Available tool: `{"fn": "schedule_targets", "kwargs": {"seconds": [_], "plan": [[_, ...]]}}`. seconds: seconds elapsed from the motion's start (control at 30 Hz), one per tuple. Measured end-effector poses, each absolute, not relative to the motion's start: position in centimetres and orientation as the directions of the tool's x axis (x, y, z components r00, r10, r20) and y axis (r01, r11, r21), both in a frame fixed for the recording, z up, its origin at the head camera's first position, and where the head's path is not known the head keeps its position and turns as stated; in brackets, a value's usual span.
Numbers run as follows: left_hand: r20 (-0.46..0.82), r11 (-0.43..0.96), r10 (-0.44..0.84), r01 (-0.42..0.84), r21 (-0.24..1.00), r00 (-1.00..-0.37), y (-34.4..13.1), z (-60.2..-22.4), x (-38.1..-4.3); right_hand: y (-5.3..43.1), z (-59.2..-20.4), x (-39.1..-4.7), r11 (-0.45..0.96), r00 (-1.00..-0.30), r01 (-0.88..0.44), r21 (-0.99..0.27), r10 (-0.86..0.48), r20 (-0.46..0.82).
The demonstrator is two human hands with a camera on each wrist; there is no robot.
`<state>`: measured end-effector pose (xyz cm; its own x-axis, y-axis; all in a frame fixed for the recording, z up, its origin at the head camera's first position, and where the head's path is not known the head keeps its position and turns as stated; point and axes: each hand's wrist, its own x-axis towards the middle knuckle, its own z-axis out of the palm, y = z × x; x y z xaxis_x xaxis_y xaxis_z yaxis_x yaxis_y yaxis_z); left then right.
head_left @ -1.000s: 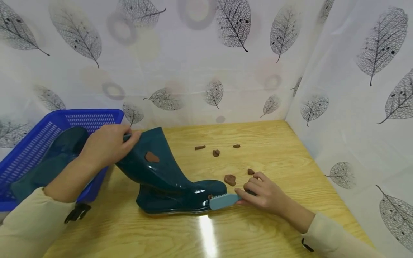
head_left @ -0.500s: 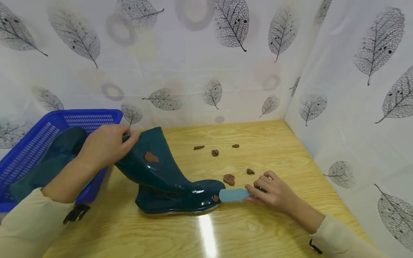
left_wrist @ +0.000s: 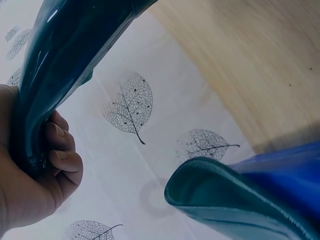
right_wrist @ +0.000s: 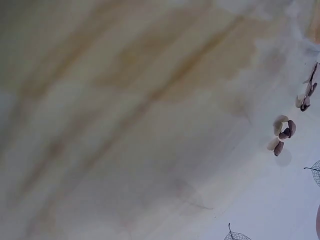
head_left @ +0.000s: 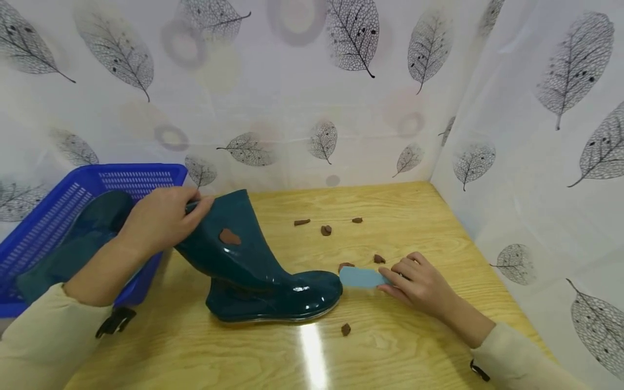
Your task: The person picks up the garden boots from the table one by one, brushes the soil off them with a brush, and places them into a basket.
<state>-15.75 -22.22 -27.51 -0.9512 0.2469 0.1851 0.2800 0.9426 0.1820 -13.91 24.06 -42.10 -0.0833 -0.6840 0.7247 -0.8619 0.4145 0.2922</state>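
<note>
Boot (head_left: 253, 271) upright, toe toward right hand (head_left: 421, 284)

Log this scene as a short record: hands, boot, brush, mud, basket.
left hand: grips the boot's top rim
right hand: holds the brush
boot: dark green, sole on the table, one brown lump on its shaft
brush: light blue, beside the toe
mud: brown bits on the table
basket: blue, holds a second boot

teal boot (head_left: 253, 271) upright, blue brush (head_left: 363, 277) at toe
</note>
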Motion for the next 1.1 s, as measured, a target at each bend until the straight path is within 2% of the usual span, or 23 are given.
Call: {"fn": "schedule_targets", "kwargs": {"seconds": [0.37, 0.63, 0.9, 1.1], "plan": [[0.185, 0.935, 0.265, 0.299, 0.189, -0.946, -22.2, -27.4, -15.9, 23.3, -42.8, -14.5, 0.477, -0.172, -0.856, 0.202, -0.630, 0.757], [0.220, 0.929, 0.273, 0.316, 0.191, -0.936, -22.3, -27.7, -15.9, 21.2, -42.7, -15.1, 0.470, -0.154, -0.856, 0.214, -0.628, 0.763], [0.210, 0.935, 0.257, 0.298, 0.195, -0.943, -22.4, -27.9, -15.8, 17.2, -42.5, -15.6, 0.431, -0.105, -0.874, 0.225, -0.620, 0.778], [0.215, 0.930, 0.268, 0.310, 0.199, -0.939, -22.5, -27.9, -15.8, 13.8, -42.2, -15.8, 0.439, -0.095, -0.867, 0.237, -0.612, 0.785]]}}
